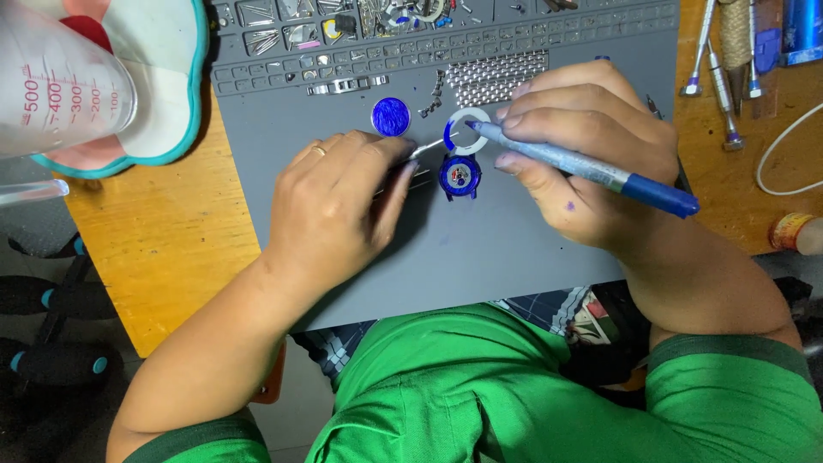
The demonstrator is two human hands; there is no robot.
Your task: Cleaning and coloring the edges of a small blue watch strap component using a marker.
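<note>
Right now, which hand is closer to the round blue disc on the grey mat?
Left. The left hand lies just below the blue disc; the right hand, holding a blue marker, is further right, past the white ring.

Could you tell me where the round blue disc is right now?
In the head view, the round blue disc lies on the grey mat, just above the left hand and left of the white ring.

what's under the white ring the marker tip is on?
The grey work mat lies under the white ring, showing through its open centre. The blue marker tip rests on the ring's partly blue rim. The right hand covers the ring's right edge.
</note>
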